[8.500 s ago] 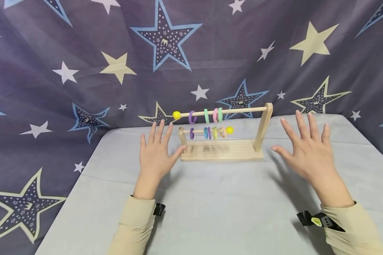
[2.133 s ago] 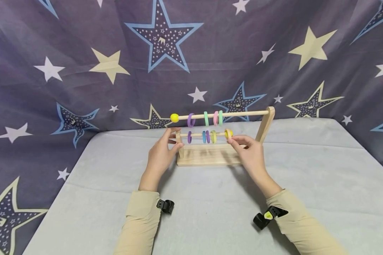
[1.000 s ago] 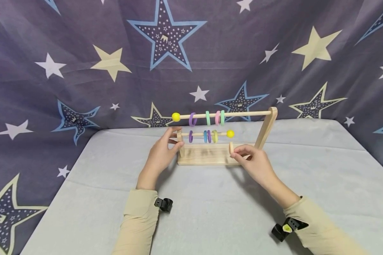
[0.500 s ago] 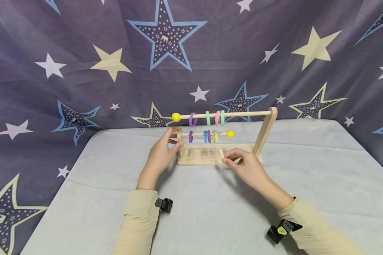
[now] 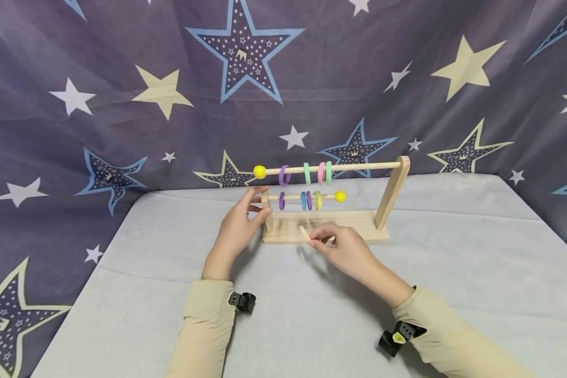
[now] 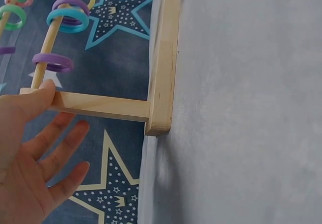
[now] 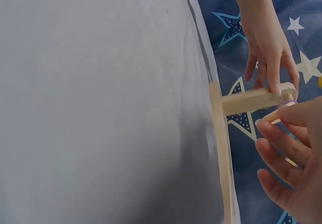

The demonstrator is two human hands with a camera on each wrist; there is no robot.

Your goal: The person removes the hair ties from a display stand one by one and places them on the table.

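A wooden ring stand (image 5: 361,226) with two rods stands at the table's middle. My left hand (image 5: 236,228) pinches the top of its short post (image 6: 105,105) between thumb and index finger, the other fingers spread loosely below. My right hand (image 5: 347,252) pinches a pale peach ring (image 5: 304,232) with thumb and index finger, off the rod and in front of the base. On the lower rod hang a purple ring (image 5: 282,201), a blue ring (image 5: 304,201), another purple one and a yellow-green ring (image 5: 318,200). Its right end bears a yellow ball (image 5: 340,196).
The upper rod (image 5: 359,166) carries purple, green and pink rings, with a yellow ball (image 5: 260,172) at its left end and a tall post (image 5: 392,194) at the right. A grey cloth (image 5: 293,315) covers the table. A star-patterned curtain (image 5: 123,105) hangs behind.
My right hand took the peach ring off the lower rod past the yellow ball, then carried it down and left before the base. My left hand went to the short post and stayed.
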